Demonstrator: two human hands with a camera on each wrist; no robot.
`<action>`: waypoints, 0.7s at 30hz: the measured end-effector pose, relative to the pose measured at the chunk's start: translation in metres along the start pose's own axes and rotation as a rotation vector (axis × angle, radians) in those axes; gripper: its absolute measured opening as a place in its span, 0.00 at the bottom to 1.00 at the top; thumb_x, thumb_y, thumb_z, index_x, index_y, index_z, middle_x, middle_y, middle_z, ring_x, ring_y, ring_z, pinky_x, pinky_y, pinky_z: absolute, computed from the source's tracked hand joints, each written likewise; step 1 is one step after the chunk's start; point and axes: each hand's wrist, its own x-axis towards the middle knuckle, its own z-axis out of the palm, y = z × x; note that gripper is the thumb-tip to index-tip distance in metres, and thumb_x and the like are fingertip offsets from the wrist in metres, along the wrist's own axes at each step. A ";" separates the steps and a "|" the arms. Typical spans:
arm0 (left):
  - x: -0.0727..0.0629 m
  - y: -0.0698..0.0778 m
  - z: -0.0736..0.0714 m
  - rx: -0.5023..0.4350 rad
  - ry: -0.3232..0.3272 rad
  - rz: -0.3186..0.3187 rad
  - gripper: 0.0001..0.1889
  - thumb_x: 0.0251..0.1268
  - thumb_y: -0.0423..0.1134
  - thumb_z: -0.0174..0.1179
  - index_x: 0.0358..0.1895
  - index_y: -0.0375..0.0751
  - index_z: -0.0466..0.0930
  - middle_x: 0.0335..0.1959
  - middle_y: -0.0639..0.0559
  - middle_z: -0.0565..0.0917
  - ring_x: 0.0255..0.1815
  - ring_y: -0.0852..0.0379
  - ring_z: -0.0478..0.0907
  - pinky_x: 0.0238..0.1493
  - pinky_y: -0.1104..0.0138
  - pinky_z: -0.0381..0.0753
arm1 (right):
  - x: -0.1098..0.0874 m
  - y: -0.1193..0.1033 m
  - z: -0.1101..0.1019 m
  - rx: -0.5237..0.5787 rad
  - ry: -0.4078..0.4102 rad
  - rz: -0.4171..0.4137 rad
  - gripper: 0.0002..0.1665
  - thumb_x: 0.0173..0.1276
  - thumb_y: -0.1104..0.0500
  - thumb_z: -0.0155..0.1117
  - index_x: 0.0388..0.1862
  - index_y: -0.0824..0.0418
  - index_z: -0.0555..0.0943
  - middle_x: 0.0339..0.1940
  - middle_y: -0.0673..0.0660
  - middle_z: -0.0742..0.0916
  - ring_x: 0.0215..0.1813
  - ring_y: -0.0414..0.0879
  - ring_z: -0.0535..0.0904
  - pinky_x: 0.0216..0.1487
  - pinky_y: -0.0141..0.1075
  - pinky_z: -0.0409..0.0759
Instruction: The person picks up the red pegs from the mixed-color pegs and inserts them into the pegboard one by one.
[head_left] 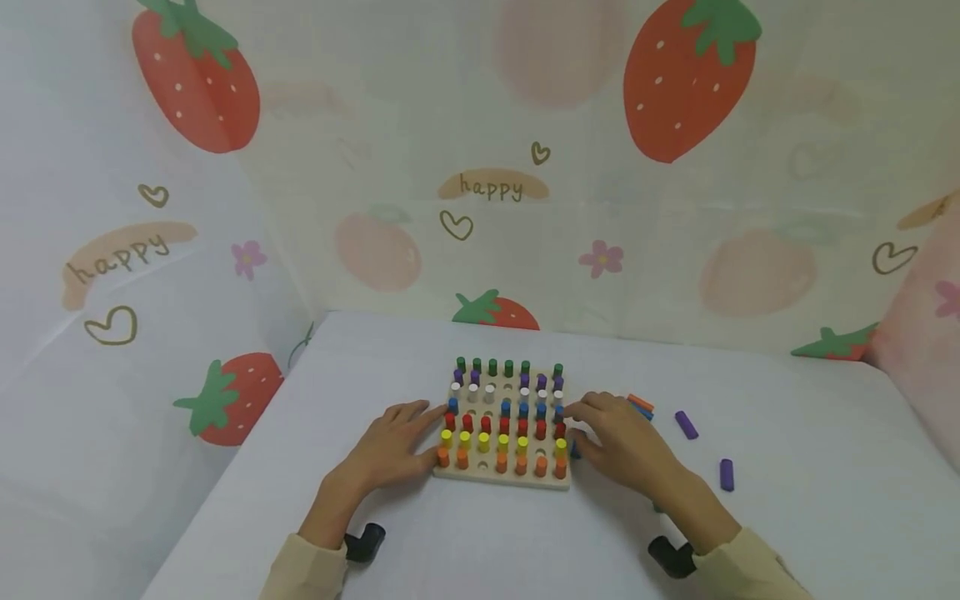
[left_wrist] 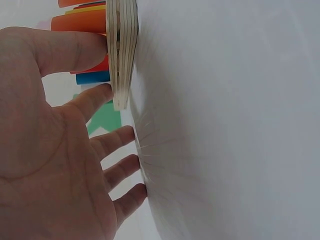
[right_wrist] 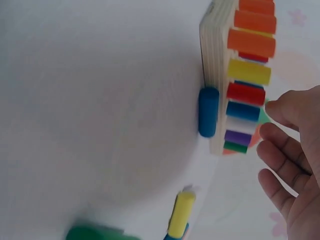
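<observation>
A wooden pegboard [head_left: 502, 478] stands on the table between both hands, with rows of upright green, purple, white, blue, red, yellow and orange pegs. Several holes have no peg. My left hand [head_left: 386, 446] touches the board's left side with thumb and index finger; in the left wrist view its other fingertips rest on the table. On the right side, my right hand [head_left: 626, 437] hovers at the pegs with loosely bent fingers. The right wrist view shows nothing between them; the thumb is close to a red peg [right_wrist: 246, 94]. A loose blue peg [right_wrist: 208, 112] lies against the board's side.
To the right lie two purple pegs [head_left: 686, 425], with an orange peg [head_left: 641, 402] and a blue peg [head_left: 642, 412] behind the right hand. The right wrist view shows a loose yellow peg [right_wrist: 181, 215] and a green peg [right_wrist: 95, 233]. A strawberry-print curtain [head_left: 570, 275] encloses the table.
</observation>
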 end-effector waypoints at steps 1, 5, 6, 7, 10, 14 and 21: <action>0.000 0.001 0.000 -0.001 -0.002 -0.001 0.34 0.72 0.50 0.56 0.81 0.51 0.68 0.82 0.40 0.68 0.82 0.32 0.63 0.80 0.34 0.64 | -0.002 0.002 -0.002 0.001 0.010 0.006 0.17 0.67 0.59 0.77 0.54 0.56 0.88 0.47 0.52 0.90 0.51 0.47 0.87 0.55 0.46 0.89; -0.002 0.003 -0.002 -0.013 -0.008 0.004 0.34 0.72 0.50 0.56 0.81 0.51 0.68 0.82 0.39 0.68 0.82 0.32 0.62 0.81 0.34 0.63 | -0.013 0.010 -0.010 0.010 0.040 0.045 0.16 0.68 0.60 0.76 0.54 0.57 0.88 0.48 0.53 0.90 0.52 0.50 0.87 0.56 0.50 0.89; -0.002 0.003 -0.002 -0.013 -0.009 0.004 0.34 0.72 0.50 0.56 0.81 0.51 0.68 0.82 0.39 0.68 0.82 0.32 0.63 0.80 0.34 0.63 | -0.016 0.013 -0.012 0.011 0.047 0.054 0.16 0.68 0.59 0.75 0.54 0.57 0.88 0.48 0.54 0.90 0.53 0.51 0.87 0.57 0.51 0.89; -0.003 0.003 -0.003 -0.013 -0.010 0.005 0.34 0.72 0.50 0.56 0.81 0.51 0.68 0.82 0.39 0.68 0.82 0.32 0.63 0.80 0.34 0.64 | -0.019 0.016 -0.014 0.012 0.056 0.060 0.16 0.68 0.60 0.75 0.54 0.57 0.88 0.49 0.54 0.90 0.53 0.52 0.87 0.57 0.52 0.88; -0.003 0.002 -0.004 -0.007 -0.015 0.005 0.34 0.71 0.50 0.57 0.80 0.52 0.70 0.81 0.39 0.69 0.82 0.32 0.63 0.80 0.33 0.64 | -0.033 0.026 -0.019 0.012 0.097 0.070 0.17 0.67 0.61 0.76 0.54 0.58 0.88 0.51 0.56 0.90 0.53 0.54 0.87 0.55 0.54 0.88; -0.004 0.000 -0.005 -0.009 -0.022 0.013 0.34 0.71 0.50 0.57 0.80 0.51 0.70 0.81 0.39 0.69 0.81 0.32 0.63 0.80 0.33 0.64 | -0.052 0.044 -0.028 -0.004 0.181 0.077 0.19 0.63 0.64 0.78 0.54 0.61 0.87 0.52 0.57 0.90 0.53 0.56 0.87 0.52 0.55 0.87; -0.009 -0.006 -0.004 0.005 -0.004 0.018 0.33 0.70 0.49 0.58 0.79 0.50 0.71 0.80 0.38 0.71 0.80 0.32 0.65 0.78 0.34 0.66 | -0.078 0.070 -0.040 -0.005 0.174 0.167 0.26 0.63 0.63 0.77 0.60 0.63 0.83 0.62 0.64 0.86 0.60 0.66 0.84 0.59 0.66 0.83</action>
